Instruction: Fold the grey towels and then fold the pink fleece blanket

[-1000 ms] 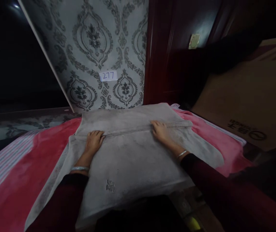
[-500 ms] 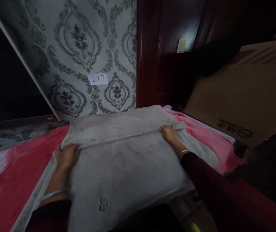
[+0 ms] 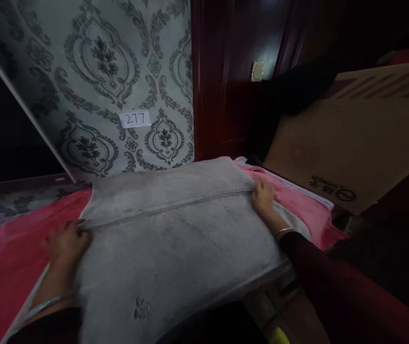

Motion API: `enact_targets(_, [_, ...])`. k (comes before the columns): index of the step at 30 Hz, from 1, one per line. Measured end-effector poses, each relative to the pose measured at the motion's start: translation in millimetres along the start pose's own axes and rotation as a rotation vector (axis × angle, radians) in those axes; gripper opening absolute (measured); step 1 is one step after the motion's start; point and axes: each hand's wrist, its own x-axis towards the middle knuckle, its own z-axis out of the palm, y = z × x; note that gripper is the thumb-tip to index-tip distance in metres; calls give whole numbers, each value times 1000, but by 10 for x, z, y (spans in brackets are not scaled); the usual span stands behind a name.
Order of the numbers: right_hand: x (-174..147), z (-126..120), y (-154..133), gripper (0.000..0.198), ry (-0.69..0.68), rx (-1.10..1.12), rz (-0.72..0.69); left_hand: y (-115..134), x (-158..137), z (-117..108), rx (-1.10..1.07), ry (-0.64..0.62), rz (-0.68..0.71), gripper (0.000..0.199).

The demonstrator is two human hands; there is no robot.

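The number 277 is written in blue on the paper (image 3: 135, 119) on the wall (image 3: 104, 57). The box (image 3: 355, 134) bears black characters, small letters which seem YANGZI, and a round logo (image 3: 346, 194). The cloth's (image 3: 176, 243) dark mark (image 3: 142, 309) is unreadable.

Lower left: we note a black left cuff (image 3: 48, 327), and next to it, round the wrist, a pale silvery bangle (image 3: 48, 304), fairly broad. Left hand (image 3: 66, 241) ungloved, blurred. Lower right: we log a long dark red sleeve (image 3: 351, 286), its folds lost to us in shadow, ending in a black right cuff (image 3: 294, 243). Beyond that, a thinner bright band (image 3: 284, 230), silvery too. Right hand (image 3: 263, 195) likewise ungloved.
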Motion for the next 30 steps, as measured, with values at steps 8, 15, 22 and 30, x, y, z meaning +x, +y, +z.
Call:
enact_targets(8, [-535,149,-1010,55,-619,154,-764,1289,-216,187,-271,-75,735,48])
enact_targets(15, [-112,-182,-171,61,-708,-174,-313,1238,-247,408,-165,-211,699,59])
enact_targets(22, [-216,-578,483,57,-619,-316,58,1248,-357,172,-84,-344,593,63])
enact_targets(30, [-385,-834,702,57,-480,-367,274,308,-971,-171,16,-411,312,76])
